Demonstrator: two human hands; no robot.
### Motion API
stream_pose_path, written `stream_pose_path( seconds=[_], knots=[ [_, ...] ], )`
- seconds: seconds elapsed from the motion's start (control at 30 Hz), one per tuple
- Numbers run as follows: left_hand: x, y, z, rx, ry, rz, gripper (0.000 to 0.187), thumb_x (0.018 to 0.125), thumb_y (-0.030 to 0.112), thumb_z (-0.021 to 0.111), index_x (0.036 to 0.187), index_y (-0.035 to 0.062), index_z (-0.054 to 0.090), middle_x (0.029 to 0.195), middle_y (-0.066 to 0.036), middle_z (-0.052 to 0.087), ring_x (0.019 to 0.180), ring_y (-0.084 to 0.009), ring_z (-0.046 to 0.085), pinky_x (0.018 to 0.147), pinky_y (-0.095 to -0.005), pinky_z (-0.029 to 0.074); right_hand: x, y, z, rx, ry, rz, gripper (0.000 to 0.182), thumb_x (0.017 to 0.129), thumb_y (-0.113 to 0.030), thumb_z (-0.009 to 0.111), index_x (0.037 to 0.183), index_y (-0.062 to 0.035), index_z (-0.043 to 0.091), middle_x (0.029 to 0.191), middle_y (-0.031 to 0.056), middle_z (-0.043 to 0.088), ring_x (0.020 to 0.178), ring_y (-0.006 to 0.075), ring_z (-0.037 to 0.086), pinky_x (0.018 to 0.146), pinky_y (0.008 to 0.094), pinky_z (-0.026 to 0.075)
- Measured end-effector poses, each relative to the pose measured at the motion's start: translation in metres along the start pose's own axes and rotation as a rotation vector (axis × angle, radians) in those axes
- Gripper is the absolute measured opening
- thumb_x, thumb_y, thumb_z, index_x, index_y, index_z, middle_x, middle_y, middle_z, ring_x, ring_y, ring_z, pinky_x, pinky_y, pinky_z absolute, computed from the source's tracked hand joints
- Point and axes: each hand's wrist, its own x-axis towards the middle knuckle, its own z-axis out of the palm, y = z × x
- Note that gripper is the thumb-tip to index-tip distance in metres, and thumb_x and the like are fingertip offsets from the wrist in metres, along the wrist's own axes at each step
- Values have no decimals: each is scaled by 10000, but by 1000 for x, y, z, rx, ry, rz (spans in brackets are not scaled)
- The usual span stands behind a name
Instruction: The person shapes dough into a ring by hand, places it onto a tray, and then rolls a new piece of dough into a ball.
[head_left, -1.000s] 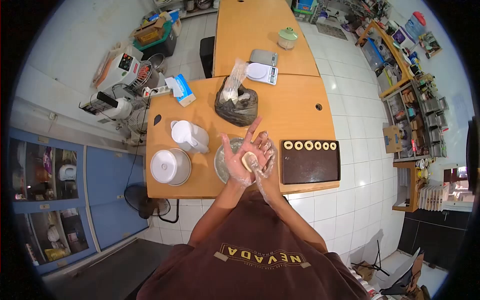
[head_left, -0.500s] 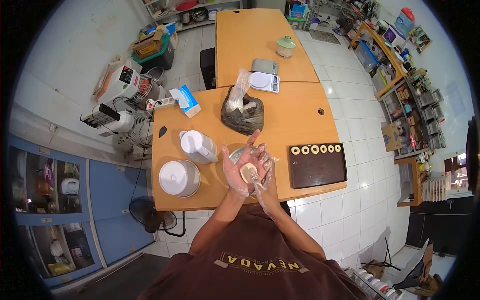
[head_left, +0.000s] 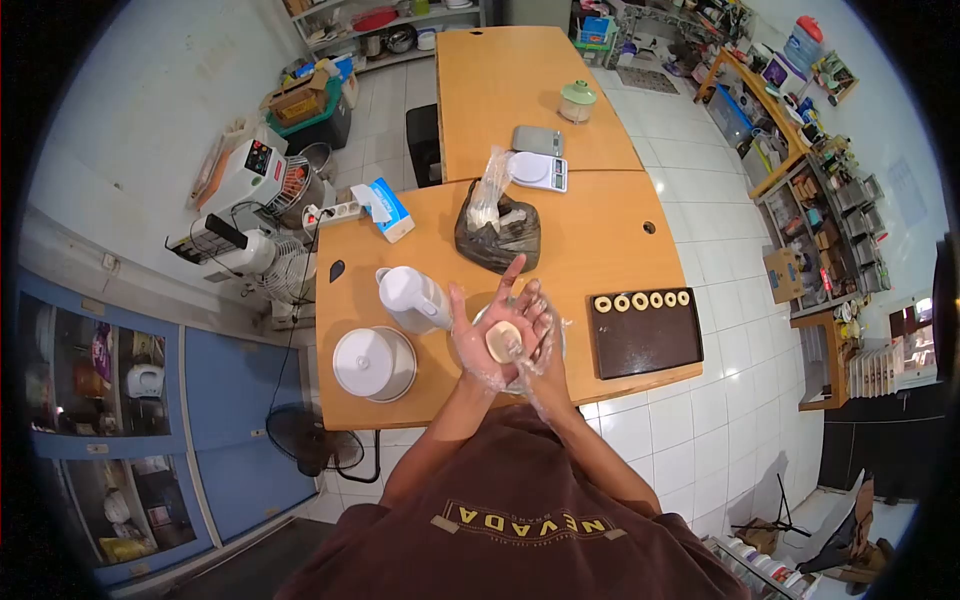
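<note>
A flat, pale round piece of dough (head_left: 503, 342) lies on the palm of my left hand (head_left: 484, 335). That hand faces up with its fingers spread, and white flour or dough coats its skin. From the right, my right hand (head_left: 541, 362) presses its thumb or a finger onto the dough; its other fingers are partly hidden beside the left hand. Beneath both hands is a bowl (head_left: 559, 345), mostly covered by them. To the right, a dark baking tray (head_left: 648, 345) carries a row of several dough rings (head_left: 641, 301) along its far edge.
On the left stand a white pitcher (head_left: 413, 297) and a white lidded tub (head_left: 367, 362). Beyond my hands are a black plastic bag (head_left: 510, 243), a kitchen scale (head_left: 533, 170), a tissue box (head_left: 391, 212) and a green-lidded container (head_left: 577, 102). A fan (head_left: 308, 440) stands beside the table (head_left: 450, 400).
The view has shifted slightly, so the table appears lower and farther right. Both hands stay together at the dough, with the right hand's digit still on it.
</note>
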Motion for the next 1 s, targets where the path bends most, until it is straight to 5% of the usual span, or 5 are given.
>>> stream_pose_path(
  seconds=[0.1, 0.63, 0.73, 0.93, 1.0],
  knots=[
    [5, 2, 18, 80, 115, 38, 1040, 908, 876, 361, 1598, 100, 319, 1254, -162, 601, 1093, -290, 587, 1050, -453, 457, 12, 12, -3, -151, 6, -31, 979, 924, -275, 799, 1591, 44, 156, 1543, 220, 358, 1444, 303, 394, 1185, 428, 353],
    [6, 10, 5, 46, 83, 60, 1034, 894, 895, 356, 1600, 140, 337, 1330, -151, 590, 1207, -297, 577, 1148, -476, 403, 14, 5, 2, 131, -17, 204, 1037, 970, -274, 752, 1620, 37, 6, 1672, 213, 159, 1549, 292, 240, 1241, 430, 280],
    [4, 9, 7, 117, 66, 41, 1032, 892, 898, 353, 1605, 152, 331, 1337, -153, 583, 1224, -296, 570, 1155, -483, 395, 13, 15, 1, -28, -15, 112, 1041, 969, -288, 751, 1621, 39, 7, 1678, 218, 152, 1556, 307, 224, 1241, 437, 280],
    [4, 6, 10, 130, 115, 16, 1045, 893, 895, 355, 1603, 128, 322, 1339, -170, 578, 1224, -294, 570, 1154, -488, 396, 10, 18, -5, 176, -9, 244, 1039, 953, -269, 768, 1620, 37, 32, 1654, 246, 189, 1552, 337, 227, 1237, 459, 286],
    [6, 7, 2, 89, 75, -9, 1044, 899, 888, 357, 1596, 112, 321, 1331, -174, 581, 1214, -299, 573, 1146, -490, 408, 13, 17, -5, 18, 28, 87, 946, 976, -266, 737, 1613, -3, 89, 1608, 220, 265, 1510, 308, 316, 1209, 447, 341]
  ],
)
